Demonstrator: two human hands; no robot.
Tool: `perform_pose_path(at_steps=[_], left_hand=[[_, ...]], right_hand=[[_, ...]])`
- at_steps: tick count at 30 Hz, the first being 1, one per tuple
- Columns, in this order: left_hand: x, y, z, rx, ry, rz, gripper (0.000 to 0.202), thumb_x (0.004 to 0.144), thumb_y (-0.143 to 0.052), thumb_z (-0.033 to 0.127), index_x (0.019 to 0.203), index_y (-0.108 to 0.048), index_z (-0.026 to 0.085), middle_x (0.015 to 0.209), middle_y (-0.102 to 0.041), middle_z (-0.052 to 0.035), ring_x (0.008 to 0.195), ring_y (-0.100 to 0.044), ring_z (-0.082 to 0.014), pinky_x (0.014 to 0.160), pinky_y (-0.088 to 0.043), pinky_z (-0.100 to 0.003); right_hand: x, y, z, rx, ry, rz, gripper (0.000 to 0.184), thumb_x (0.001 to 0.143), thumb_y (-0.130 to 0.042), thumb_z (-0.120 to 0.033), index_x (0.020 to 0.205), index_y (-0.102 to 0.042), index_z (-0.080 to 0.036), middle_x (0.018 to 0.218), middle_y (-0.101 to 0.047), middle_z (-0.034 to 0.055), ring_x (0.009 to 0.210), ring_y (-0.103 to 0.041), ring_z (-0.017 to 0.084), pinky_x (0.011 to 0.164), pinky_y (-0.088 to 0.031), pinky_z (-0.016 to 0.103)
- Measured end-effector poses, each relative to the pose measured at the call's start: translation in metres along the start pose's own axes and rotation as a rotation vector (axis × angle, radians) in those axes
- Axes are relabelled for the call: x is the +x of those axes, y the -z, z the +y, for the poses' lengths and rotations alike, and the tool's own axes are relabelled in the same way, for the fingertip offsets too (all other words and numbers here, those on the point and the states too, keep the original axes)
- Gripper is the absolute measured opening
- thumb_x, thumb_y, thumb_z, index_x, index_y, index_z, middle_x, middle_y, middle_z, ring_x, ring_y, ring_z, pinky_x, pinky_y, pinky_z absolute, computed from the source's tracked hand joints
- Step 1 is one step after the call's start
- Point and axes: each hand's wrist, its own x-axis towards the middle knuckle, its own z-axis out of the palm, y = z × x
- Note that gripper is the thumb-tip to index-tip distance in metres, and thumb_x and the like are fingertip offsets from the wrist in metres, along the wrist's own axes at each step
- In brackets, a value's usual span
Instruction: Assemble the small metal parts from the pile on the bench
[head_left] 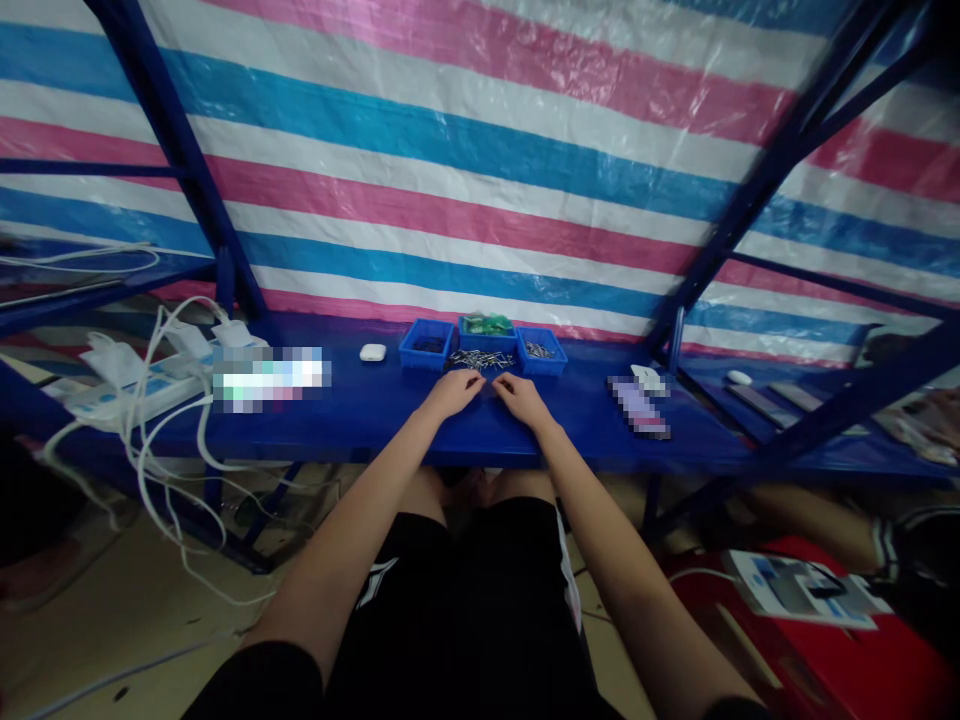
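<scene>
My left hand (455, 392) and my right hand (521, 398) rest near the front of the blue table, a small gap between them. Both have their fingers drawn together in a pinch; whatever they hold is too small to name. Just beyond the fingertips lies a loose pile of thin metal pieces, screw-like in shape (481, 359). Around the pile stand a left blue bin (405, 357) with dark small parts, a right blue bin (553, 369) with small metal parts, and a back blue bin (465, 331) containing green plastic.
A white earbud case (373, 353) sits left of the bins. Farther left, a power strip (150, 395) trails white cables (176, 520) over the table edge. On the right lies a phone (639, 408). Blue frame posts (187, 170) rise on both sides; another person's arm (817, 525) shows at right.
</scene>
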Motion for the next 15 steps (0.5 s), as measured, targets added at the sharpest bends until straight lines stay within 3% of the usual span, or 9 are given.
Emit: perform_pose_path(at_steps=[15], left_hand=[[0.0003,0.0001,-0.0002,-0.001,0.026,-0.02,0.025,0.081,-0.048,0.032,0.093,-0.066,0.018,0.086,-0.067,-0.0046,0.074,-0.058,-0.0152,0.066,-0.043,-0.024]], right_hand=[[0.0002,-0.0008,0.0013,0.018,-0.012,0.001,0.017,0.083,-0.048,-0.03,0.083,-0.062,-0.019,0.074,-0.065,0.0008,0.068,-0.058,0.013,0.065,-0.041,0.023]])
